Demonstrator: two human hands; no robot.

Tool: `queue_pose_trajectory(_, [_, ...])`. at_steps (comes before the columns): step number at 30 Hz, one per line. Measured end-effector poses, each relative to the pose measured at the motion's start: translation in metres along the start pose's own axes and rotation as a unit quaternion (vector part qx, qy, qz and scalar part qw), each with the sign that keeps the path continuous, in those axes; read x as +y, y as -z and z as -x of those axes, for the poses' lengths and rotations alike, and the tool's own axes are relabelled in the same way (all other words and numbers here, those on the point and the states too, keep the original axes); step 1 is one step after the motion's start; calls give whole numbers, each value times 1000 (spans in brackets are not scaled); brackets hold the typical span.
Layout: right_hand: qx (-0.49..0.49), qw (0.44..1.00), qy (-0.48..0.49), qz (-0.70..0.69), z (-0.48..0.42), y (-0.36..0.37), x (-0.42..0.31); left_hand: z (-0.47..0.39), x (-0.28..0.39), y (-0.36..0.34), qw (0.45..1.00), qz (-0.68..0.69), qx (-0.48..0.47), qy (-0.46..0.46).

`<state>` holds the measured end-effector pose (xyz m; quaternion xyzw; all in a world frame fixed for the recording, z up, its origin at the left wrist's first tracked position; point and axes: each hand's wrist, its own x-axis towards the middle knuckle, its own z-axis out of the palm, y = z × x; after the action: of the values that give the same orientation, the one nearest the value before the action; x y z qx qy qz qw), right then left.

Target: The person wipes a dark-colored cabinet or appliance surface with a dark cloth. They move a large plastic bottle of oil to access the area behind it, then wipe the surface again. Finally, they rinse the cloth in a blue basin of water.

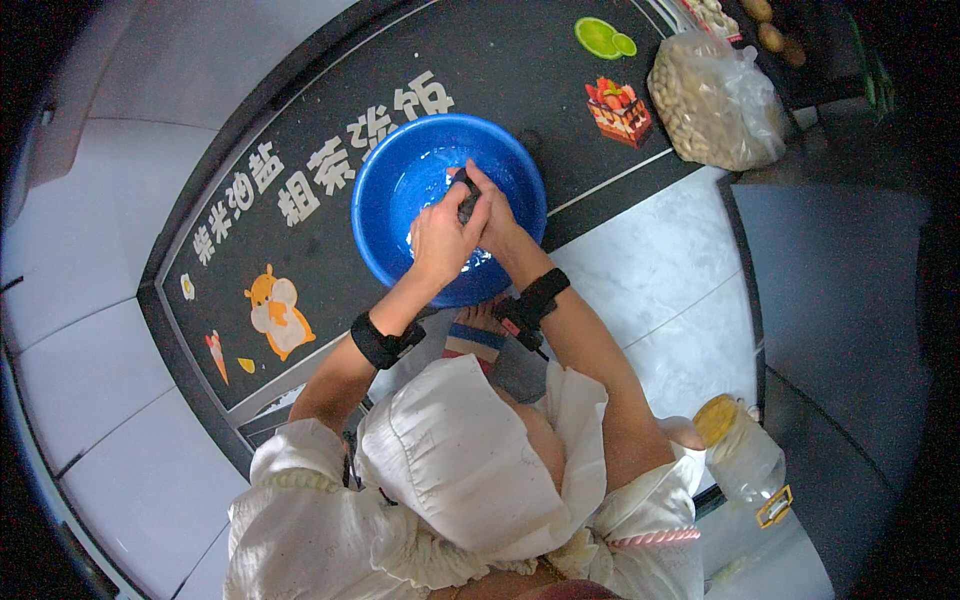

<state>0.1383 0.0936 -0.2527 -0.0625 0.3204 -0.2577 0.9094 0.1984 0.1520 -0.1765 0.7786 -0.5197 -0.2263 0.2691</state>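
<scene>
A round blue plastic basin [450,135] rests on a dark printed mat, with rippled, shiny water inside. Over the water my left hand [442,236] and my right hand [495,206] are brought together around a small dark object [468,196]. Fingers cover most of that object, so its kind cannot be made out. My right fingers extend along its far side, while my left thumb and fingers curl about its near side. Black straps with small devices circle both wrists. A foot in a striped slipper [476,337] shows just below the basin.
The dark mat [360,262] bears large writing and printed food and hamster pictures. To the upper right stands a clear plastic bag of peanuts [694,105], with potatoes [769,34] beyond it. A yellow-lidded clear jar [746,457] is at lower right, near marbled tiles [667,255].
</scene>
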Motion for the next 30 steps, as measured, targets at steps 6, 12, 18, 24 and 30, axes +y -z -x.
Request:
queue_pose_trajectory(6, [99, 993, 6, 62, 6, -10, 1, -3, -9, -3, 995, -89, 35, -19])
queue_pose_trajectory(12, [151, 898, 77, 407, -19, 22, 0, -13, -47, -11, 998, 35, 46, 7])
queue_pose_trajectory(18, [15, 788, 156, 596, 20, -7, -29, -15, -63, 31, 985, 154, -59, 41])
queue_pose_trajectory(24, [19, 691, 166, 703, 22, 3, -33, -24, -48, 57, 967, 179, -178, -27])
queue_pose_trajectory(30, [136, 564, 141, 802, 35, -9, -50, -25, -90, 56, 984, 79, -158, -36])
